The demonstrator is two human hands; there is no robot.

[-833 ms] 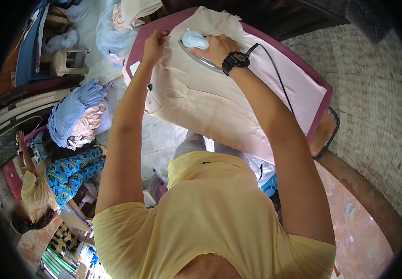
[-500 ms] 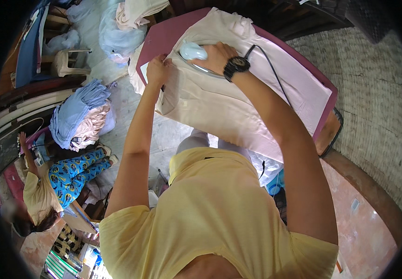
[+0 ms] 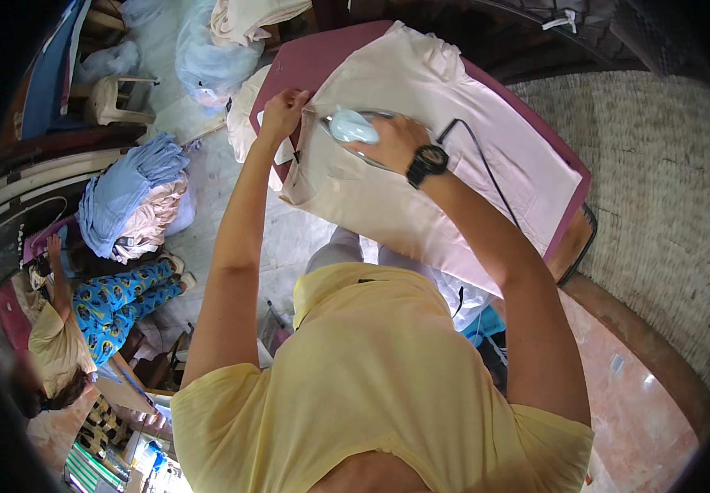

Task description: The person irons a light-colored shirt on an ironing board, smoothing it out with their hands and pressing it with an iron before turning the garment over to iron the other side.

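Observation:
A pale pink garment (image 3: 486, 193) lies spread over a maroon ironing board (image 3: 310, 62), its near edge hanging down toward me. My right hand (image 3: 400, 141) is closed round the handle of a light blue iron (image 3: 353, 127), whose soleplate rests flat on the cloth. From the back of the iron a dark cord runs to the right and toward me over the fabric. At the garment's left edge, my left hand (image 3: 283, 113) is closed, with its fingertips pinching the cloth beside the iron's tip. Part of that grip is hidden by the fingers.
Blue and pink clothes (image 3: 137, 193) are heaped at left. Beyond them stand a plastic bag (image 3: 215, 62) and a beige plastic stool (image 3: 117, 100). Another person in patterned blue trousers (image 3: 117, 304) works at far left. A woven mat (image 3: 650, 181) covers the right side.
The iron and my right hand have moved nearer to me and slightly right over the garment. My left hand has shifted a little away along the cloth's left edge. The view has tilted slightly.

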